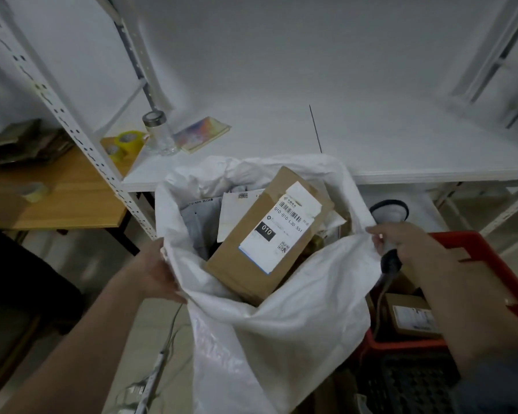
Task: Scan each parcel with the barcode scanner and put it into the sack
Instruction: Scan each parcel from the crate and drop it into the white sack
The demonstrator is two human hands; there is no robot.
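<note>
A white woven sack point(281, 318) stands open in the middle of the view. A brown cardboard parcel point(251, 264) with a white shipping label lies tilted in its mouth, on top of other parcels and a grey bag. My left hand point(157, 271) grips the sack's left rim. My right hand point(410, 243) holds the barcode scanner point(390, 215) by its handle and pinches the sack's right rim with the fingertips. The scanner's head points up and away. Another small brown parcel point(410, 319) lies in the red crate point(473, 252) to the right.
A white shelf board point(371, 138) runs behind the sack, carrying a glass jar point(159, 132), a colourful booklet point(202, 132) and yellow tape rolls point(126, 143). A wooden table point(66, 198) stands at left. A perforated shelf upright point(81, 144) rises between them. A black crate point(407, 383) sits under the red one.
</note>
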